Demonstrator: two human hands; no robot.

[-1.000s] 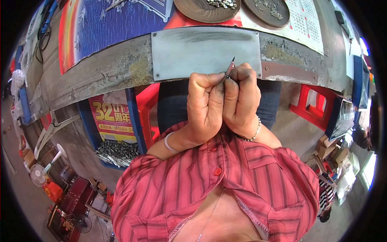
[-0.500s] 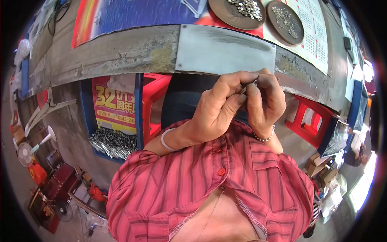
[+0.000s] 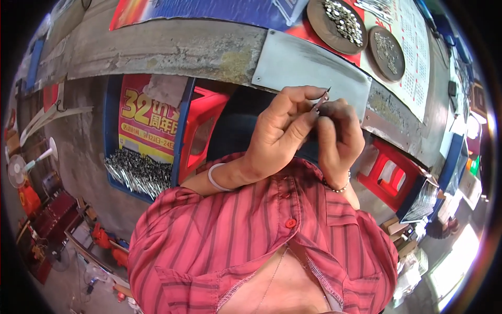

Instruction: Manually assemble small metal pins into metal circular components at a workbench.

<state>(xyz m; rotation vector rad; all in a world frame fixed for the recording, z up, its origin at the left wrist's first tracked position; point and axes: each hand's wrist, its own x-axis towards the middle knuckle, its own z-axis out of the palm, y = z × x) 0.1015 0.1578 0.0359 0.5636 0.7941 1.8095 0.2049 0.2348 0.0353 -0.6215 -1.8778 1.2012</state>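
My left hand (image 3: 274, 138) pinches a small, slim metal piece (image 3: 322, 100) between thumb and fingers, and its dark pointed end sticks up past the fingertips. Close beside it, my right hand (image 3: 342, 136) is closed, thumb against curled fingers. Whatever that hand holds, if anything, is hidden. Both hands are raised in front of my chest, near the front edge of a pale metal plate (image 3: 303, 60) fixed to the bench. Beyond the plate lie a brown dish (image 3: 319, 31) of small shiny round parts and a second brown dish (image 3: 377, 63) with tiny metal parts.
Left of my lap stands a blue bin (image 3: 184, 133) with a heap of slender metal pieces (image 3: 138, 172). Red stools (image 3: 389, 175) show on both sides under the worn bench edge (image 3: 209, 65). More metal pieces (image 3: 374, 8) lie beyond the dishes. A blue box (image 3: 415, 201) stands at right.
My fingertips have drawn slightly apart, and more of the metal piece now shows in my left hand. The view has turned, so the plate and dishes appear farther right and lower.
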